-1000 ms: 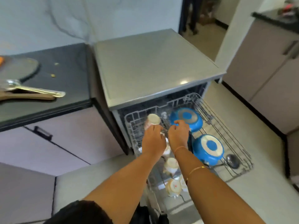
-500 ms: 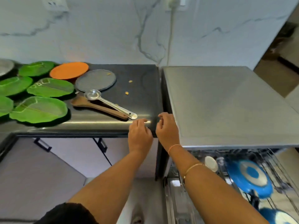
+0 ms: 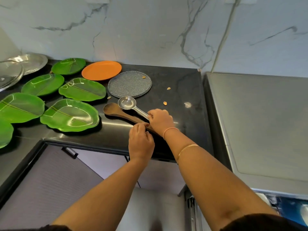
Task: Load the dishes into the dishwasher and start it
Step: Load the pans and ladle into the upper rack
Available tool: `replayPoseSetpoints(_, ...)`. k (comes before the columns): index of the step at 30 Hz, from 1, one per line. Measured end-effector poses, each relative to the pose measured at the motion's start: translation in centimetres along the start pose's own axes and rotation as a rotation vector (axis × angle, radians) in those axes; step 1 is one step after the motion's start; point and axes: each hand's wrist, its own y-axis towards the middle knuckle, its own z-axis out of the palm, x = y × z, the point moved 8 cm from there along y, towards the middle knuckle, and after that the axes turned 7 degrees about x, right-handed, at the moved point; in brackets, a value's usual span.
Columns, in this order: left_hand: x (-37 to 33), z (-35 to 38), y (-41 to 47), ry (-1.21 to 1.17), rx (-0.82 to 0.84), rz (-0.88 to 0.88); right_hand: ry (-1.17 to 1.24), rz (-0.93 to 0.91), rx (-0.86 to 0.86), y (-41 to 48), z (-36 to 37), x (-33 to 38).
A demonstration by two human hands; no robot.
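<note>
A steel ladle and a wooden spoon lie side by side on the black counter. My right hand grips the end of the ladle's handle. Just in front of it, my left hand has its fingertips curled onto the wooden spoon's handle. Several green leaf-shaped plates, an orange plate and a grey speckled plate sit further left and back. The dishwasher stands to the right, and a blue pan in its rack shows at the bottom right.
Steel plates and a glass lid sit at the far left. A few small crumbs lie on the counter. A marble wall rises behind. Cabinet doors are below the counter.
My view swung from the dishwasher rack up and left to the counter. Both hands left the rack, reached the counter edge, then moved onto the ladle and wooden spoon handles.
</note>
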Motion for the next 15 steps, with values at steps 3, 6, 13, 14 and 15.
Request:
replayPoseSetpoints(3, 0.8, -0.4, 0.4, -0.029, -0.034, -0.029, -0.114, -0.021, 0.052, 1.8, 1.1, 1.3)
replayPoseSetpoints(6, 1.6, -1.1, 0.4, -0.022, -0.057, -0.045, -0.136, 0.002, 0.021, 2.8, 1.8, 1.5)
replayPoseSetpoints(13, 1.6, -1.1, -0.2, -0.002, -0.055, -0.048, -0.078, 0.052, -0.159, 1.9, 0.1, -0.4)
replayPoseSetpoints(14, 0.9, -0.8, -0.5, -0.013, -0.052, -0.047, -0.028, 0.057, -0.182, 1.2, -0.4, -1.1)
replayPoseSetpoints(15, 0.2, -0.3, -0.9, -0.02, -0.049, -0.037, 0.031, 0.062, -0.208, 0.6, -0.9, -1.8)
